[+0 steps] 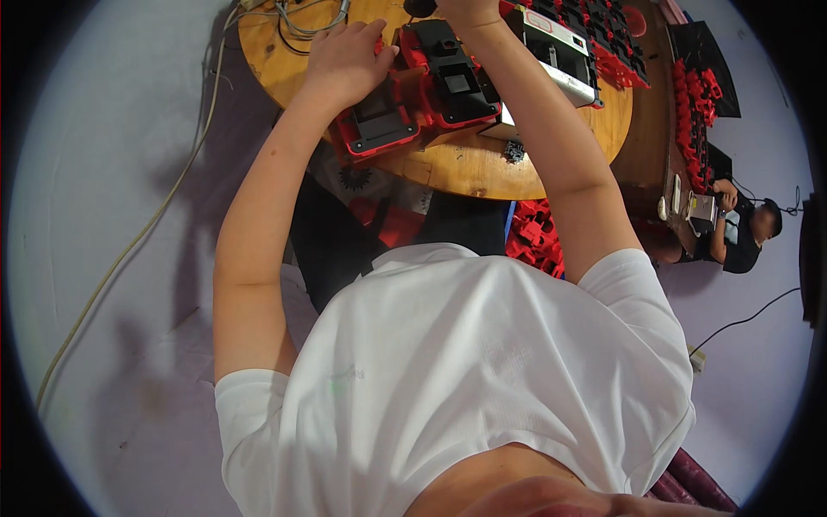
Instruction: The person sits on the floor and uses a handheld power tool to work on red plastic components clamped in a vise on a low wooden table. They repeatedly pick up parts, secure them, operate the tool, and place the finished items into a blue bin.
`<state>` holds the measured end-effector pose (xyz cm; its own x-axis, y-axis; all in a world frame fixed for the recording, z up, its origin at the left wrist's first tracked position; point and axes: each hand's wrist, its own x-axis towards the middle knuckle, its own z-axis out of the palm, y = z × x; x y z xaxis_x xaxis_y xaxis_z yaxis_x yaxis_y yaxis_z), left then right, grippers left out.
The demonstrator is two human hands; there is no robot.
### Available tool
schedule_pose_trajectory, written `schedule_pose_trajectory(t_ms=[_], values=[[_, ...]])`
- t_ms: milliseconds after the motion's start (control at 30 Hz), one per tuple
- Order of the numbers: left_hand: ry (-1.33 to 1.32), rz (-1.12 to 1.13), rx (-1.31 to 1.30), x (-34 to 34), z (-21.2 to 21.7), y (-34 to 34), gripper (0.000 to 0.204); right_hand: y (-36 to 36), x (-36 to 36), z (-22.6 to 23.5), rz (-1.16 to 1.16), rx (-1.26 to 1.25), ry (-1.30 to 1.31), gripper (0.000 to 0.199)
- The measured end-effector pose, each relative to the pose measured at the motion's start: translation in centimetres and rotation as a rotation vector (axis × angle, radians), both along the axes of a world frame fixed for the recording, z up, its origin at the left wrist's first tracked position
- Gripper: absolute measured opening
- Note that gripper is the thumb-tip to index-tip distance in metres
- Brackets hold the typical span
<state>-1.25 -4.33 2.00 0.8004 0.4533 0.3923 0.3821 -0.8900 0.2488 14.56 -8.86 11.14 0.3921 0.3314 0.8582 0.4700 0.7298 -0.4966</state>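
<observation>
Red-and-black plastic housings lie near the front edge of the round wooden table: one at left point(381, 129) and another just right of it point(459, 84). My left hand point(346, 65) is over the far end of the left housing, its fingers apart and its thumb toward the red plastic. At the upper edge of the picture, my right hand point(468, 10) reaches past the second housing. Its fingers are cut off, so what they hold, if anything, is hidden. Beside it is a dark round thing point(419, 8), which I cannot make out.
A white and black box-shaped device point(558, 59) stands right of my right forearm, with rows of red-and-black parts point(607, 39) beyond. A small dark part point(514, 152) lies near the wooden table's edge point(448, 172). Red pieces point(536, 234) are heaped below. Another person point(743, 233) sits at far right.
</observation>
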Motion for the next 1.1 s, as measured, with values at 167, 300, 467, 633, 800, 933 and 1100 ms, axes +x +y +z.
schedule_pose_trajectory(t_ms=[167, 300, 467, 633, 800, 933, 1100], values=[[0.036, -0.031, -0.021, 1.5, 0.2, 0.0, 0.049, -0.8, 0.4, 0.2, -0.208, -0.024, -0.096, 0.022], [0.060, -0.015, -0.064, 0.7, 0.1, 0.7, 0.050, -3.0, -0.1, -0.5, 0.096, -0.004, 0.106, 0.023], [0.087, 0.033, -0.038, 0.0, 0.1, 1.0, 0.053, -13.9, 1.5, 2.4, 0.018, -0.251, 0.140, 0.036], [0.074, -0.021, -0.019, 0.8, -0.4, 1.6, 0.056, -19.3, 4.5, -0.8, -0.246, -0.182, -0.050, 0.043], [-0.060, 0.016, 0.034, 0.0, -1.0, 1.6, 0.075, -20.5, 4.5, -3.0, -0.316, -0.135, 0.026, 0.042], [-0.038, 0.077, -0.137, -1.2, -0.5, 1.3, 0.086, -20.2, 4.1, -2.0, -0.310, -0.241, 0.082, 0.037], [-0.034, 0.023, -0.302, -1.7, 0.1, 1.2, 0.083, -16.8, 2.8, 1.7, -0.127, -0.279, 0.207, 0.033]])
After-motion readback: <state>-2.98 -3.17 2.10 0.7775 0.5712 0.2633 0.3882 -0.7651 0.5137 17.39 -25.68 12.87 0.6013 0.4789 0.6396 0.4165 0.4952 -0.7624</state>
